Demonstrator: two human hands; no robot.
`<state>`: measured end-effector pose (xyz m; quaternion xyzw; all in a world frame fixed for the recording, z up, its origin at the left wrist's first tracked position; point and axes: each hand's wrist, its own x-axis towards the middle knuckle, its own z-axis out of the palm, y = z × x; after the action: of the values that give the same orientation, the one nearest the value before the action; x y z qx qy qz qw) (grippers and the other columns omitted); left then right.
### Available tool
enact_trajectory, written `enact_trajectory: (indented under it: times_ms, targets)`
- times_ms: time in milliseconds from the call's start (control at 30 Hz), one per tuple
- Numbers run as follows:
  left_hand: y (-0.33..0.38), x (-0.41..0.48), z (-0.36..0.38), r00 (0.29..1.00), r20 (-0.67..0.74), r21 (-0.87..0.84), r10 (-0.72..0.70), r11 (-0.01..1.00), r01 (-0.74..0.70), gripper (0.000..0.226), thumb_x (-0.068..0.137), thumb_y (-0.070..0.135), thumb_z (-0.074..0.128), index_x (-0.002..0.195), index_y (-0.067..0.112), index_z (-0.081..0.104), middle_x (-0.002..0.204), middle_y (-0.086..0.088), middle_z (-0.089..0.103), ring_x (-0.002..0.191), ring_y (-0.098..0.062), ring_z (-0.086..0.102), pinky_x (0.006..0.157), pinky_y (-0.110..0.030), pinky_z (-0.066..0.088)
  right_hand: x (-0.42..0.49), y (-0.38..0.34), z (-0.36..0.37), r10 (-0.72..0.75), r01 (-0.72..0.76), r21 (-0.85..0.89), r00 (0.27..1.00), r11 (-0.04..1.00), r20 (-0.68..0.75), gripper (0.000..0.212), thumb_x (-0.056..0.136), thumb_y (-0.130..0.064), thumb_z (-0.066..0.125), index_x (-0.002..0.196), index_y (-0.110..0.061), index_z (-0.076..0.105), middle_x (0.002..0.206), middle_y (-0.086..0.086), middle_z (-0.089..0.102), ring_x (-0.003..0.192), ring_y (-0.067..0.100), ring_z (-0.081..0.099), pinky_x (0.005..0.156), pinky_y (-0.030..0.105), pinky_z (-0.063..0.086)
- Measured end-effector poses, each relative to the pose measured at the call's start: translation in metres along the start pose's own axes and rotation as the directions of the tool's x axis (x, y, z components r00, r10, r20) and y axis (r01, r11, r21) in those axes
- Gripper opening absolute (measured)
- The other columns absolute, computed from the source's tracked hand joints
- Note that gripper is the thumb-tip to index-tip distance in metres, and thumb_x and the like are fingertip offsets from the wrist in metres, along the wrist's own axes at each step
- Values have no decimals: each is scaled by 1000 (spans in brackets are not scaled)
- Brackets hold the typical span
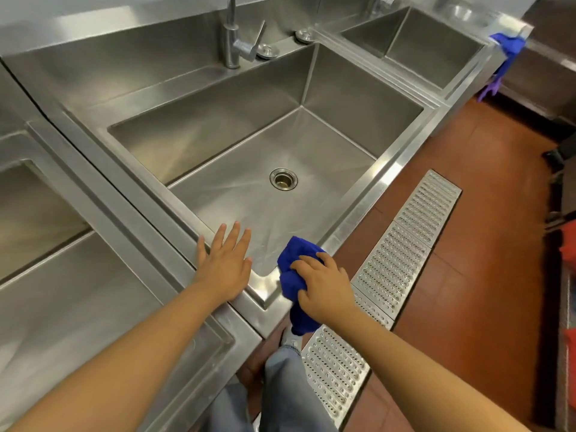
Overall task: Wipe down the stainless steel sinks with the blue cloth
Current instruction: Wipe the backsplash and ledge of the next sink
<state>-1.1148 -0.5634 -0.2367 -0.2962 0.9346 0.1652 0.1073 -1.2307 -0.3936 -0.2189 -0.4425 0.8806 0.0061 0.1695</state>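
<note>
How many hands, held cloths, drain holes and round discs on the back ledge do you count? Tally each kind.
Hands: 2 (left hand, right hand)
Held cloth: 1
Drain hole: 1
Round discs: 2
Total: 6

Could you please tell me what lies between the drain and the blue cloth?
Only bare sink floor lies between the drain and the blue cloth, as the head view shows.

The wide sink [218, 126] is open from above down to its drain [283, 179], and only the faucet [232, 35] stands in the way at its back edge.
</note>
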Motion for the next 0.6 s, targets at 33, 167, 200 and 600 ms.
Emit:
enact_trajectory:
  times_ms: [33,167,200,600]
  targets:
    - [3,2,-1,1000,3,-5,0,1000,0,59,103,38,23,154,26,-4,161,1,-13,147,-22,-15,115,-54,-9,8,9,-4,3,-3,-16,1000,1000,-14,49,88,-24,48,136,-30,44,147,-13,39,139,24,23,91,38,37]
    - [8,8,-7,999,19,-13,-32,999,32,59,103,38,22,154,26,-5,161,2,-14,147,-22,-15,115,-53,-9,50,54,-26,115,-115,2,993,993,-23,43,87,-19,46,129,-27,48,138,-10,47,134,25,29,86,40,35]
    - [9,9,-8,999,19,-10,-38,999,39,59,103,38,22,154,26,-5,161,2,-14,147,-22,-15,115,-53,-8,60,64,-32,141,-141,16,990,990,-16,41,88,-18,46,128,-27,48,137,-9,49,134,25,30,85,41,33]
    - [43,56,-15,998,3,-1,-69,998,69,59,103,39,21,154,25,-5,161,0,-12,147,-24,-14,114,-54,-9,45,58,-21,-103,103,-31,995,994,-5,49,81,-31,40,130,-27,47,135,-8,47,130,30,31,82,38,37]
